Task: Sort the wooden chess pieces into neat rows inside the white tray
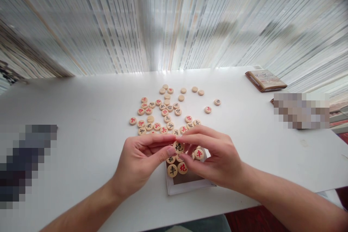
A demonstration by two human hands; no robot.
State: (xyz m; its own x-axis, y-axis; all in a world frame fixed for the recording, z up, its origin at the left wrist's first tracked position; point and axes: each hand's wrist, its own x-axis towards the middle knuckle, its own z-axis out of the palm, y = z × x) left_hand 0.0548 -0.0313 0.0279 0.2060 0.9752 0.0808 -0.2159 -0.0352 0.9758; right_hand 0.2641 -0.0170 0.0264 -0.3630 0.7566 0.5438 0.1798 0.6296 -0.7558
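Note:
A round wooden Chinese chess piece (178,147) with a black character is pinched between both hands. My left hand (144,156) closes on its left side, thumb and fingertips together. From the right, my right hand (212,150) grips it with curled fingers. Just beneath lies a shallow white box (187,187) with a brown inside, near the table's front edge. Several pieces sit in it, among them a red-marked piece (182,168) and a black-marked piece (172,170). My right hand hides part of the box and some of its pieces.
Beyond my hands, many loose chess pieces (167,119) are scattered on the white table (89,116), some face down. A brown-edged box (265,80) lies at the back right. Blurred-out objects are at the far left and right. A striped curtain (163,21) hangs behind the table.

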